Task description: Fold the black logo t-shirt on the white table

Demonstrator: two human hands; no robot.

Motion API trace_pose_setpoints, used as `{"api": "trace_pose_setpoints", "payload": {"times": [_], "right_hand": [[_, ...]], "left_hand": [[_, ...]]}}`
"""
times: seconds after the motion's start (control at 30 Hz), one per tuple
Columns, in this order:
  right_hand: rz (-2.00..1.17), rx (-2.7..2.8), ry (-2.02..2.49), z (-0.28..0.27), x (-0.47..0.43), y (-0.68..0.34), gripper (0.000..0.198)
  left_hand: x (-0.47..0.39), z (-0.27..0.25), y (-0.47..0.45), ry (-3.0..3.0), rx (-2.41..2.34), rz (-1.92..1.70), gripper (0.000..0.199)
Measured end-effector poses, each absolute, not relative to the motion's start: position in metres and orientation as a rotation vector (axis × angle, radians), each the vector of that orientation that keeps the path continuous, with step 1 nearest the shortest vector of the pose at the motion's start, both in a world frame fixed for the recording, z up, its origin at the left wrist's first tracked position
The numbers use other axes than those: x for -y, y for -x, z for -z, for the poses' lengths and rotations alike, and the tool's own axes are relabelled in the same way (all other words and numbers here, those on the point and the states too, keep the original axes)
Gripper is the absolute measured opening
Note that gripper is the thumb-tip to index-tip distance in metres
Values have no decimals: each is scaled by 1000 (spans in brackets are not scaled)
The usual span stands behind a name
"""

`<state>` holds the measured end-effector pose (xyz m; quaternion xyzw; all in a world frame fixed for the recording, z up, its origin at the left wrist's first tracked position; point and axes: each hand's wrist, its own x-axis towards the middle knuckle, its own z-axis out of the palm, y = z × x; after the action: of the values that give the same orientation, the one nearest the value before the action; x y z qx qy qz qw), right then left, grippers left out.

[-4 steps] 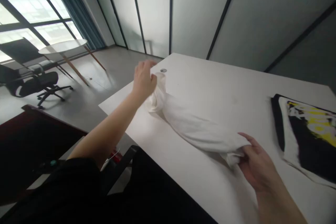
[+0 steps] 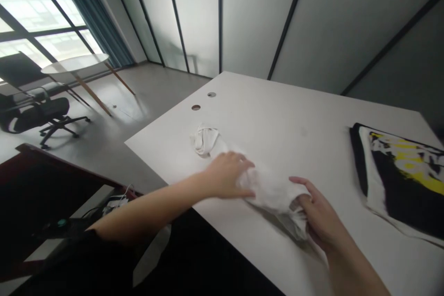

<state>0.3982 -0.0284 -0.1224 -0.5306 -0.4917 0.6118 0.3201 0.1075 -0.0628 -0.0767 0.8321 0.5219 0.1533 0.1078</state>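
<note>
Your left hand (image 2: 226, 176), fingers spread, has shifted to the middle of the white cloth (image 2: 274, 188), leaving its far end unheld on the tabletop (image 2: 274, 115); your right hand (image 2: 318, 215) pinches the near end.

Cloth (image 2: 272, 187) and desk (image 2: 267, 115) are showing plain white; folded clothes (image 2: 402, 187) are showing black, white, blotchy yellow.

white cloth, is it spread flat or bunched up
Bunched up: the cloth is a narrow, wrinkled strip on the table, far end crumpled, near end in the right hand.
</note>
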Motion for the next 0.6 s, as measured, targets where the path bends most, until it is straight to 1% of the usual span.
{"api": "trace_pose_setpoints", "payload": {"times": [0.03,0.07,0.13,0.17,0.23,0.3,0.4,0.43,0.53,0.6], "right_hand": [[-1662,1352,1392,119,31,-398,53],[-1713,1461,1365,115,32,-400,51],[-1760,1712,1322,108,30,-410,47],[-1731,1809,1338,106,28,-419,48],[-1582,1903,1430,105,20,-437,56],[-1480,1934,1468,106,12,-453,59],[-1486,1999,1420,106,5,-459,49],[-1425,1963,1429,107,4,-458,47],[-1132,1651,1463,113,8,-451,47],[-1142,1495,1414,120,14,-449,44]], "left_hand": [[74,95,-127,-2476,-1497,-346,56],[82,109,-141,-2484,-1487,-298,58],[86,122,-146,-2393,-1527,-271,39],[82,121,-140,-2310,-1577,-292,33],[70,106,-115,-2113,-1685,-416,29],[54,83,-89,-1949,-1736,-652,32],[38,49,-68,-1712,-1717,-965,30],[35,40,-65,-1645,-1699,-1020,29],[39,19,-60,-1560,-1664,-1015,32],[55,10,-52,-1624,-1608,-852,39]]}}
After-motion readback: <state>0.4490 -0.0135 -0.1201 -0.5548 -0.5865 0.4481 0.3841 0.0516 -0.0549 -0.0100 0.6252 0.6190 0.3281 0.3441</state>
